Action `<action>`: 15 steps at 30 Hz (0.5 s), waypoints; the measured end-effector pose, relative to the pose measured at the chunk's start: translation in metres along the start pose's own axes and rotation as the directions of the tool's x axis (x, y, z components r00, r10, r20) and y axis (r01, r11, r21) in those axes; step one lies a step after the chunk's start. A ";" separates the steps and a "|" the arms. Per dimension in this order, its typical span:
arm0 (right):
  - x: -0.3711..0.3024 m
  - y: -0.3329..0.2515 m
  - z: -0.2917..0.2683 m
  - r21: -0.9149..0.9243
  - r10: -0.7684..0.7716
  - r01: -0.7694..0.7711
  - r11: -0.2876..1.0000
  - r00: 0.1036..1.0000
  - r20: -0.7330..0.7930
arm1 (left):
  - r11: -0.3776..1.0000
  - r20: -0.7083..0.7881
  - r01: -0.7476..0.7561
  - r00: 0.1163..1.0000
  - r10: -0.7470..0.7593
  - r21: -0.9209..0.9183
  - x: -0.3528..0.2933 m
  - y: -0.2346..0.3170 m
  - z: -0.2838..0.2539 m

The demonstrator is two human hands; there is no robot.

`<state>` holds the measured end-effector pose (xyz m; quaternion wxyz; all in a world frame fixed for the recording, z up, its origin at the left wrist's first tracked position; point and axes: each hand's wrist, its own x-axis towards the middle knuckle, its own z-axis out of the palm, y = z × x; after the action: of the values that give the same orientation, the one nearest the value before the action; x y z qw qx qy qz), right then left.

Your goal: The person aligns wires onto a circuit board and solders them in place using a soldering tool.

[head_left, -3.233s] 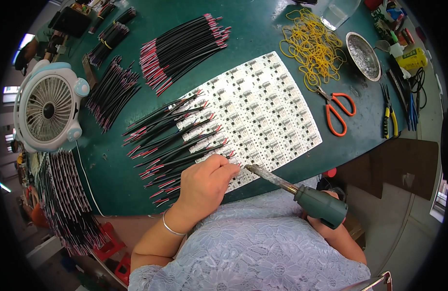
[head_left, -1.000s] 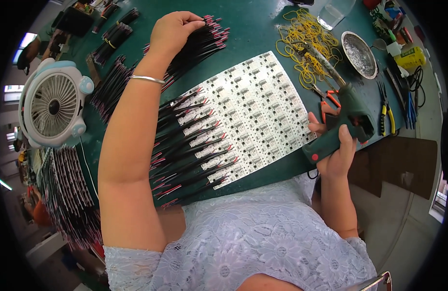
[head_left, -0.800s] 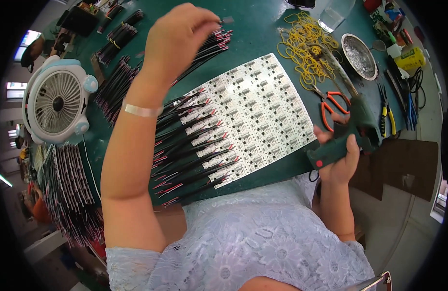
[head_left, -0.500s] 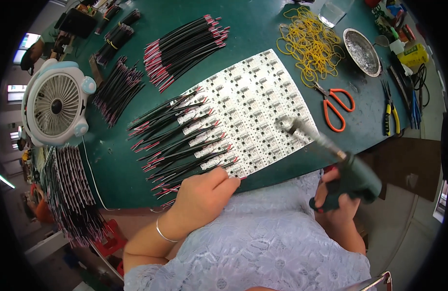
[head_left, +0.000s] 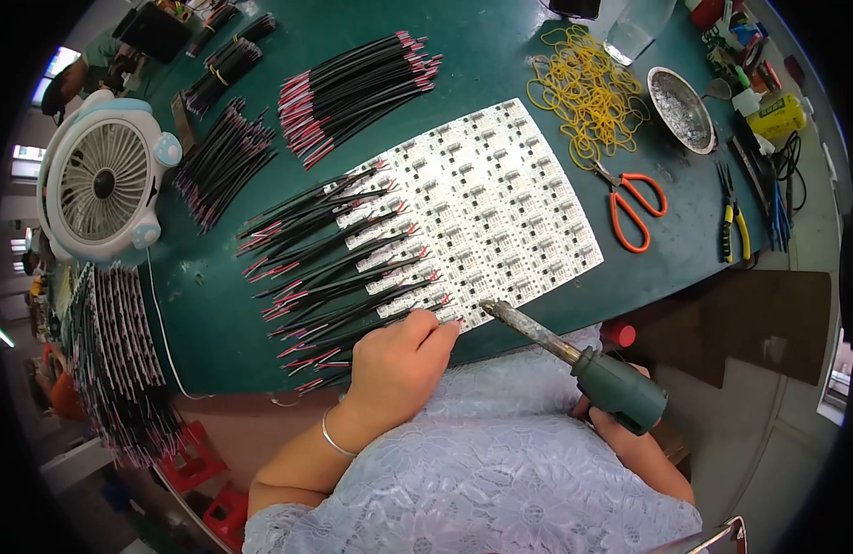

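Your left hand (head_left: 400, 362) rests curled at the six o'clock edge of one white circuit panel (head_left: 486, 208), fingertips pinching a black wire end there. Your right hand (head_left: 620, 427), mostly hidden, grips one green-handled soldering iron (head_left: 574, 365), tip touching the panel's near edge. At two o'clock lie one pair of orange scissors (head_left: 634, 205) and uncountable yellow rubber bands (head_left: 588, 92). One fan (head_left: 103, 185) stands at nine.

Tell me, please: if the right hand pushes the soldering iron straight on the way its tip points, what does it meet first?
Probably the near edge of the white circuit board panel; the soldering iron in the right hand seems almost touching it.
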<state>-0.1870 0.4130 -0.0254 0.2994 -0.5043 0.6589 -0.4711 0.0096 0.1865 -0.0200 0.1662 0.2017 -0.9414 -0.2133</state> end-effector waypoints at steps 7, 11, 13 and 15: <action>0.001 -0.009 0.002 0.206 0.147 -0.139 0.969 0.989 -0.022 | 0.999 -0.059 -0.049 0.997 0.050 0.003 0.001 -0.001 -0.013; 0.002 -0.009 0.002 0.172 0.105 -0.100 0.980 0.994 -0.019 | 1.000 0.037 0.020 0.999 -0.019 -0.005 -0.005 -0.003 -0.006; 0.003 -0.010 -0.002 0.106 0.094 -0.095 0.990 0.996 0.011 | 1.000 0.002 -0.021 1.000 0.021 -0.002 -0.006 -0.002 -0.001; 0.001 -0.009 -0.002 0.039 0.087 -0.089 0.995 0.995 0.038 | 0.999 -0.023 -0.032 0.999 0.032 -0.008 -0.005 -0.002 0.000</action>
<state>-0.1858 0.4121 -0.0165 0.3419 -0.4772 0.6652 -0.4614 0.0143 0.1875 -0.0221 0.1814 0.1883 -0.9416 -0.2120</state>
